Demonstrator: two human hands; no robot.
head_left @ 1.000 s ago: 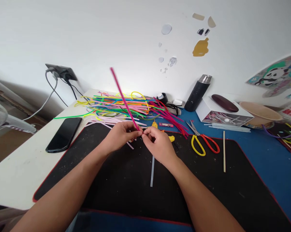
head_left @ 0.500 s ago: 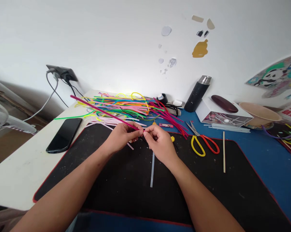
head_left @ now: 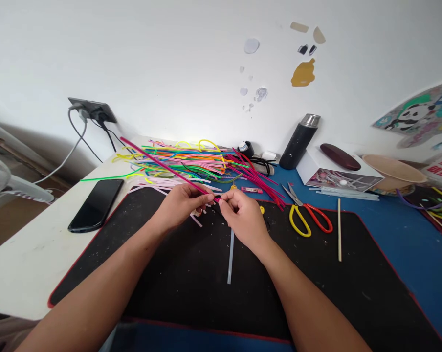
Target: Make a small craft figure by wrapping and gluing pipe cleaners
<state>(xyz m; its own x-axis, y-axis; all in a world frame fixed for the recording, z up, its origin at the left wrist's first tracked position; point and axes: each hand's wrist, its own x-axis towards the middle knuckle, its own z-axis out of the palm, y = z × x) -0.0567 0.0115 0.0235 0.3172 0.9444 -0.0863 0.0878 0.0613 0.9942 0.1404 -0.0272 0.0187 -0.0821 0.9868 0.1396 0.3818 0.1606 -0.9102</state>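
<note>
A magenta pipe cleaner (head_left: 158, 163) slants from the upper left down into my two hands. My left hand (head_left: 186, 203) pinches it between thumb and fingers close to its lower end. My right hand (head_left: 243, 215) grips the tip just beside the left fingertips; that tip is mostly hidden. Below my right hand a translucent glue stick (head_left: 230, 259) lies on the black mat (head_left: 184, 278). Behind the hands lies a heap of colourful pipe cleaners (head_left: 191, 159), with a magenta bunch (head_left: 259, 178) at its right side.
Scissors (head_left: 299, 215) with yellow and red handles lie right of my hands, beside a thin wooden stick (head_left: 339, 230). A phone (head_left: 96, 205) rests at left. Along the wall stand a black thermos (head_left: 299, 142), a white box (head_left: 338, 171) and a beige bowl (head_left: 393, 168).
The pipe cleaner's far end has swung slightly right and up. My left fingertips have shifted a little left, leaving a short stretch of it showing between the hands.
</note>
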